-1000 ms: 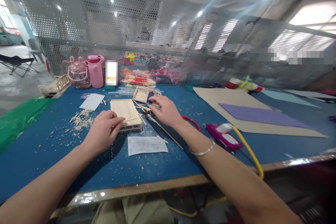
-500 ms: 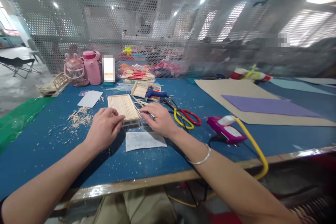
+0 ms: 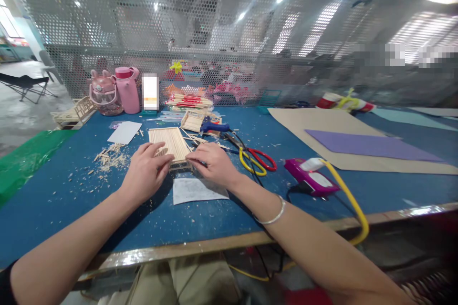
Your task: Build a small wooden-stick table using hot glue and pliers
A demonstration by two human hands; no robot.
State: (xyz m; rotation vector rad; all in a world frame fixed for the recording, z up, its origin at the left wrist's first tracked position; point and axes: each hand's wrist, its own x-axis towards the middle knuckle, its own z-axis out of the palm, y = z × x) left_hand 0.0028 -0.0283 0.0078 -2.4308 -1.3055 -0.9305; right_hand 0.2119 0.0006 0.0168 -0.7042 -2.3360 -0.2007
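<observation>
A small rectangular model of pale wooden sticks [image 3: 171, 139] lies on the blue table, its slatted top facing up. My left hand [image 3: 145, 171] grips its front left part, thumb and fingertips together at the near edge, one finger lifted. At the front right corner, my right hand [image 3: 216, 164] pinches with thumb and forefinger; a small stick between them cannot be made out. A white sheet of paper [image 3: 200, 190] is just in front of the model. Behind my right hand lie a blue glue gun [image 3: 214, 126], loose sticks and a second stick frame [image 3: 193, 120].
Scissors with red and yellow handles [image 3: 263, 159] lie to the right, near a purple power socket [image 3: 311, 178] with a yellow cable. Wood scraps [image 3: 110, 156] litter the left. Pink bottles [image 3: 128, 93] stand at the back. Beige and purple sheets [image 3: 372, 145] cover the right side.
My right fingertips have moved down and left onto the model's front corner. One finger of my left hand has lifted away from the others. The view has shifted slightly.
</observation>
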